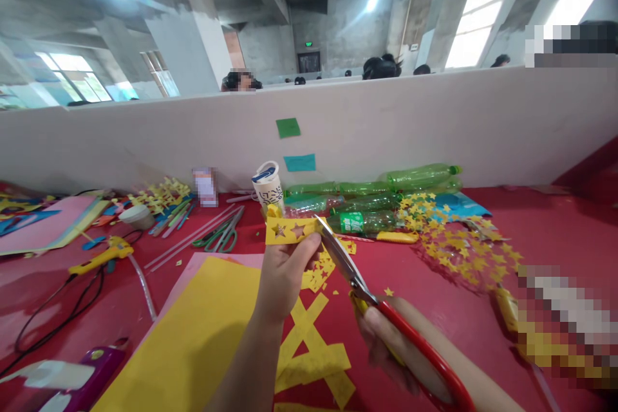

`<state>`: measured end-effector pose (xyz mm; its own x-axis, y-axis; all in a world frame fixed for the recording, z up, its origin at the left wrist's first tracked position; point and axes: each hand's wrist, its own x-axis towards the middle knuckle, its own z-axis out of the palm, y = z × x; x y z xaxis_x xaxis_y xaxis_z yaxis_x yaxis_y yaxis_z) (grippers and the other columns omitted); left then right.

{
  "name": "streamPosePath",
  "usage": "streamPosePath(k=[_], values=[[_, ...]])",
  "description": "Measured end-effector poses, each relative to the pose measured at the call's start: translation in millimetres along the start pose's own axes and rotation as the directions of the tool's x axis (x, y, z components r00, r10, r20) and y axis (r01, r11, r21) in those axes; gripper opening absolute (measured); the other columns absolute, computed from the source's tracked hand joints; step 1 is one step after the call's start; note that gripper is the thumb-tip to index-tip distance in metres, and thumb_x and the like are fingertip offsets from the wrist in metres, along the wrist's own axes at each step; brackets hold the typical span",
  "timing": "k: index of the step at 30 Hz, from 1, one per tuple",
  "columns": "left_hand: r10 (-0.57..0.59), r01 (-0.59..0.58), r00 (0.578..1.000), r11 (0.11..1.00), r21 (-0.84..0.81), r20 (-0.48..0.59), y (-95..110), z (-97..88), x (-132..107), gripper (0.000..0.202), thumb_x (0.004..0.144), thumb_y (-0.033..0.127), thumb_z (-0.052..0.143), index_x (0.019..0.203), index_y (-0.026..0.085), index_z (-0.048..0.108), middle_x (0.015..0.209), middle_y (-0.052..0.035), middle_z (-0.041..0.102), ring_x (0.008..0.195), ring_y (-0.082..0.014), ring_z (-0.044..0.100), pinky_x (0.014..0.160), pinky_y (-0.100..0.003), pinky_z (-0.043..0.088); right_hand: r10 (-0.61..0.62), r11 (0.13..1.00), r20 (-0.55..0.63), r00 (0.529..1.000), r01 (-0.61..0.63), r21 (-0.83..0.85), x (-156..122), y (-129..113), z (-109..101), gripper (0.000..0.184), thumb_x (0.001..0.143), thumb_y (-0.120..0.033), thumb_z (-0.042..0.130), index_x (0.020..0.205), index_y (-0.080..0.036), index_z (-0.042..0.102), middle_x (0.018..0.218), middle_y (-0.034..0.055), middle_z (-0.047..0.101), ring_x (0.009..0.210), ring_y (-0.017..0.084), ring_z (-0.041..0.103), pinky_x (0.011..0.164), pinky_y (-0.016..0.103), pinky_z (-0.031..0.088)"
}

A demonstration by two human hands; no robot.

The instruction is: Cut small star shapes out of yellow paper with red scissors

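Yellow strip (288, 239) is up off the surface (541, 225) in your left hand (284, 273), pinched along its lower edge w/ the thumb toward its R end; two star-shaped holes show, L and middle. Your right hand (381, 328) is closed round the red-handled scissors (357, 284), blade tips at the strip's R end; can't tell if they're biting. Strip's prob. v. light, thin & bendy, paper or thin foam; not slippery, I'd guess, but weak where the holes leave narrow edges, so best hold is the solid bits btwn/below cutouts, w/ a light pinch, thumb clear of the blades. Scissors look stiff and heavier, so take 'em by the handle loops only. Just below, loose yellow strips (313, 360) lie crossed on the surface, w/ a small star (389, 292) to their R. Big yellow sheet (193, 328) is L of them, partly under your L forearm. Further out: star cluster (466, 248) to the R, green bottles (420, 177) & white cup (270, 193) at the back, yellow glue gun (103, 256) far L.
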<state>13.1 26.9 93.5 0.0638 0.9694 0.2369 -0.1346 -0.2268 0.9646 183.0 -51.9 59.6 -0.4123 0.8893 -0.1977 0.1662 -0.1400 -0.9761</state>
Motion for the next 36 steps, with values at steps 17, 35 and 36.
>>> streamPosePath(k=[17,35,36], values=[[-0.059,0.064,0.997,0.988,-0.138,0.04,-2.1,-2.8,1.5,0.017,0.079,0.027,0.065,0.067,0.015,0.066,0.058,0.0002,0.058,0.054,-0.0077,0.05,0.046,-0.016,0.04,0.007,1.0,-0.126,0.992,-0.006,0.007,-5.3,-12.1,4.7,0.061,0.075,-0.082,0.035,0.061,-0.022,0.038,0.033,-0.0111,0.033,0.025,0.004,0.026,0.027,0.016,0.016],[0.069,-0.073,0.997,0.99,-0.118,-0.043,12.5,-7.1,6.7,0.016,0.081,0.019,0.055,0.066,0.018,0.058,0.057,0.0032,0.051,0.051,-0.0082,0.043,0.046,-0.019,0.036,0.051,0.997,-0.137,0.989,-0.058,-0.054,-7.2,-10.6,6.3,0.062,0.075,-0.082,0.038,0.065,-0.021,0.042,0.041,-0.0102,0.034,0.03,0.004,0.03,0.031,0.016,0.021],[0.066,-0.069,0.997,0.991,-0.114,-0.034,12.1,-8.1,7.2,0.016,0.082,0.019,0.055,0.066,0.018,0.058,0.057,0.0034,0.05,0.051,-0.0082,0.043,0.046,-0.019,0.036,0.042,0.997,-0.129,0.991,-0.051,-0.065,-7.9,-10.9,5.5,0.061,0.075,-0.081,0.038,0.065,-0.021,0.042,0.041,-0.0098,0.035,0.031,0.004,0.03,0.032,0.016,0.02]])
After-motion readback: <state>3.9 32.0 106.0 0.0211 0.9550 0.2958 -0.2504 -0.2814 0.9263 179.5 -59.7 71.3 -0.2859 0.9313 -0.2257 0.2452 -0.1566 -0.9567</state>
